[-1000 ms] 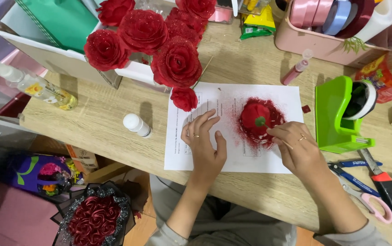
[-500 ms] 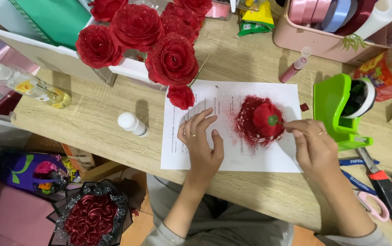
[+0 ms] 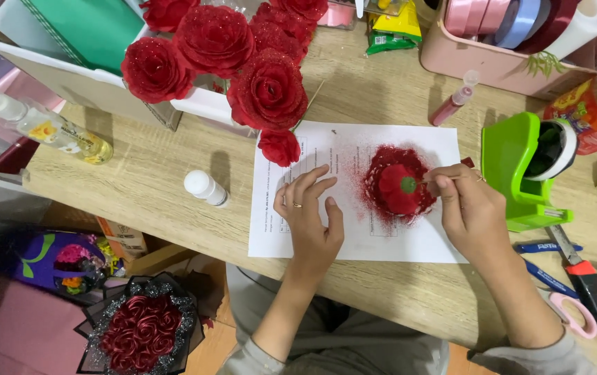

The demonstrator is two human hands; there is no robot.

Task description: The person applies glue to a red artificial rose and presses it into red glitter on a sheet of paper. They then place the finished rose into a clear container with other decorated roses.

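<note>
On paper (image 3: 354, 229), left hand (image 3: 310, 215) lies flat; right hand (image 3: 468, 208) pinches rose stem (image 3: 427, 182).

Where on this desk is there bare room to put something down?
Bare wood lies between the clear spray bottle and the small white bottle, left of the white paper sheet. Another strip runs along the near edge below the sheet. The right side is crowded: green tape dispenser, scissors, pink tray.

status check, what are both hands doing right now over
Left hand flat on the paper sheet, holding nothing. Right hand pinching the thin stem of the red rose, head-down in loose red glitter. Nothing blocking.
</note>
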